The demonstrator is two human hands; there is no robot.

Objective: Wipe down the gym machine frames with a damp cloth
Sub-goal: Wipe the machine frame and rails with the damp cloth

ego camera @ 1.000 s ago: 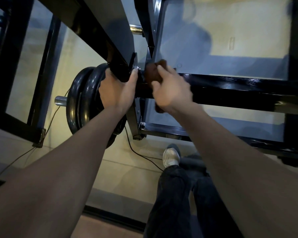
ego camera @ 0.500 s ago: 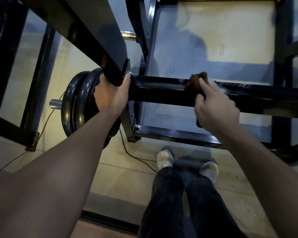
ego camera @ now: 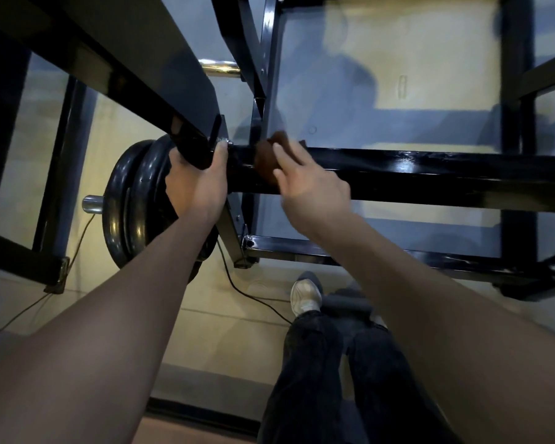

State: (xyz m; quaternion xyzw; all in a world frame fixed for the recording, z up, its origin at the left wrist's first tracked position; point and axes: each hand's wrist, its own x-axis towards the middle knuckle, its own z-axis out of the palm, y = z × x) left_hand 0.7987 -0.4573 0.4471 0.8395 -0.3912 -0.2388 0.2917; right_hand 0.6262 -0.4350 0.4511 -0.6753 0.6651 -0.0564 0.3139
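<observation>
A glossy black horizontal frame bar (ego camera: 430,174) of the gym machine runs across the middle of the head view. A brown cloth (ego camera: 268,155) is wrapped over the bar near its left end. My right hand (ego camera: 311,187) lies over the cloth and presses it against the bar, blurred by motion. My left hand (ego camera: 196,181) grips the black bracket (ego camera: 194,149) at the joint where the sloping beam meets the bar. The two hands are close together.
Black weight plates (ego camera: 132,200) on a chrome peg sit left of my left hand. A lower frame rail (ego camera: 366,256) and uprights (ego camera: 513,91) surround the bar. A cable (ego camera: 247,293) trails over the pale floor. My legs and a white shoe (ego camera: 305,296) are below.
My right hand slid the cloth right along the bar half a second ago, then back left to the joint beside my left hand. The left hand kept its grip.
</observation>
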